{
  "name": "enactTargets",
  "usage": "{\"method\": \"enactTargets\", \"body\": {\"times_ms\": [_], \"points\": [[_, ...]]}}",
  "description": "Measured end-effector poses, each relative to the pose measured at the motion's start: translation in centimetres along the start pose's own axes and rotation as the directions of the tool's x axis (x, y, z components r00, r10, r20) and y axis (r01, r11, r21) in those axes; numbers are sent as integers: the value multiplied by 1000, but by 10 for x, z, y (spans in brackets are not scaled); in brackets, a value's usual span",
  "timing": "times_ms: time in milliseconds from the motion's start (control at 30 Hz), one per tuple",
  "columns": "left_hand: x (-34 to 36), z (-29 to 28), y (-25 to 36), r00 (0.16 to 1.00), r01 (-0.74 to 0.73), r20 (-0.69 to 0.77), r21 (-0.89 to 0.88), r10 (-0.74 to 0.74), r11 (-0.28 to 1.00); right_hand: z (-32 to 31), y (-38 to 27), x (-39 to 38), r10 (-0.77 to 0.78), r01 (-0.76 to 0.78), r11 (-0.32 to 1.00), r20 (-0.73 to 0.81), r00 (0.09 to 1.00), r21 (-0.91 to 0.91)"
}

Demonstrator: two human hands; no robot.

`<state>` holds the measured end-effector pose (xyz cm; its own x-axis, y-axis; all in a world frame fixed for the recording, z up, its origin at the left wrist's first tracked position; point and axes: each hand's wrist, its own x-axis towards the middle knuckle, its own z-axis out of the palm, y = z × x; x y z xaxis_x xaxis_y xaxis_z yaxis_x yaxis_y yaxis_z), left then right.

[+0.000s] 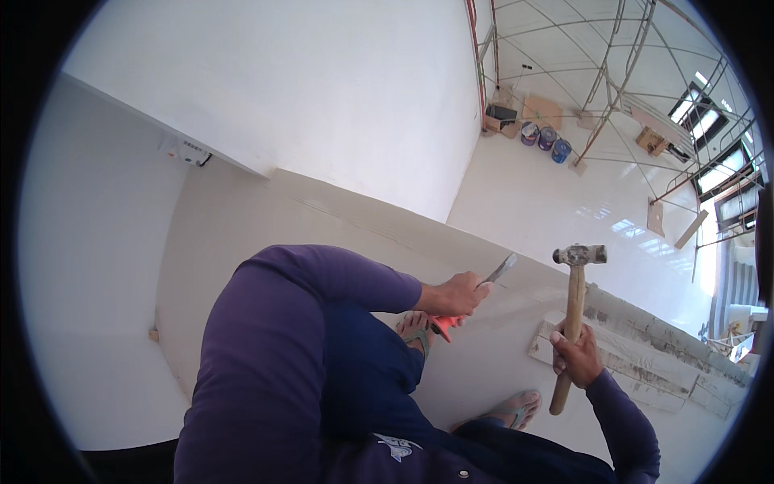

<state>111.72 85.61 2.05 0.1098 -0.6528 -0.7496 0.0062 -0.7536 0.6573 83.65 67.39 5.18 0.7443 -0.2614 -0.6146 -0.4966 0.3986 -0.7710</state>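
Note:
My left hand (455,294) is closed around a metal chisel (500,268) with a red grip and guard (443,327); the blade points up and to the right, toward the edge of the ledge. My right hand (574,359) grips the wooden handle of a ball-peen hammer (580,255), its head raised to the right of the chisel. Below my hands are my sandalled feet (520,410) on the pale floor. Beside them on the right lie stained, plaster-smeared strips (637,371) along the ledge's edge.
A white wall (306,89) borders the ledge (355,226). Past the edge is a lower floor (516,202) with metal scaffolding (621,73), several buckets (548,141), cardboard pieces (542,105) and windows (717,169) at the right. A white recess (97,242) is at the left.

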Motion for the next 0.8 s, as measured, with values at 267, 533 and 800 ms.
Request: {"method": "enactTargets", "body": {"times_ms": [267, 533, 800], "points": [[25, 27, -44, 977, -201, -162, -453, 141, 868, -5, 5, -14, -258, 188, 945, -258, 931, -266], [65, 72, -28, 989, -134, -93, -887, 113, 443, 47, 9, 4, -5, -34, 978, -187, 982, -206], [62, 79, -39, 992, 128, 124, -966, -32, 225, 80, -9, 14, -5, -54, 933, -165, 986, -355]]}}
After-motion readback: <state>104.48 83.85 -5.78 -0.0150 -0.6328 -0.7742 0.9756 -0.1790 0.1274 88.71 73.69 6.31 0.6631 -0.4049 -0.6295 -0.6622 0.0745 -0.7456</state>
